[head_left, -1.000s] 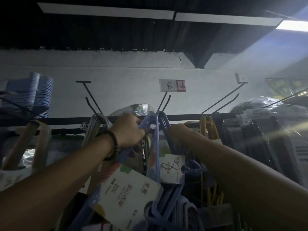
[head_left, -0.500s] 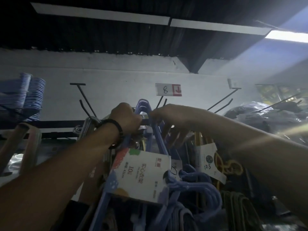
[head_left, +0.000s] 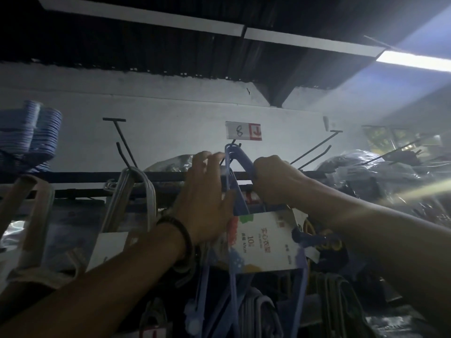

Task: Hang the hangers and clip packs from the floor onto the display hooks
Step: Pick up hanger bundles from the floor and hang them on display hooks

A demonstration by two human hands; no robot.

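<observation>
The right hand's fingers [head_left: 264, 189] are curled tight around the right side of the hooked tops of one pack of blue hangers [head_left: 234, 157]. On the left hand, the fingers [head_left: 208, 158] reach up nearly straight, their tips against the left side of those tops, but whether they pinch or only touch cannot be told. The right hand [head_left: 275, 179] and the left hand [head_left: 207, 191] hold the pack up against the wall, its tops just under the middle display hook [head_left: 240, 144], most of which is hidden behind them. It is not clear whether the pack already hangs on it.

One card [head_left: 266, 242] wraps the pack. A printed "10" can be read, while the other characters are too small and dim. One price tag [head_left: 242, 131] above the hook carries a handwritten "8" and a red box with an arrow. One dark bracelet [head_left: 180, 236] circles the left wrist.

Three display hooks show in all, each with two prongs: the left hook [head_left: 125, 142] and the right hook [head_left: 313, 147] carry nothing at their tips. Along the black rail [head_left: 85, 178] hang a bunch of white hangers [head_left: 136, 191], beige hangers [head_left: 31, 215] cut off at the left edge, and yellow hangers [head_left: 310, 228] mostly hidden by the right arm. A stack of blue hangers [head_left: 31, 132] sits up at the left. Plastic-wrapped bundles [head_left: 366, 167] at the right are too dark to make out.
</observation>
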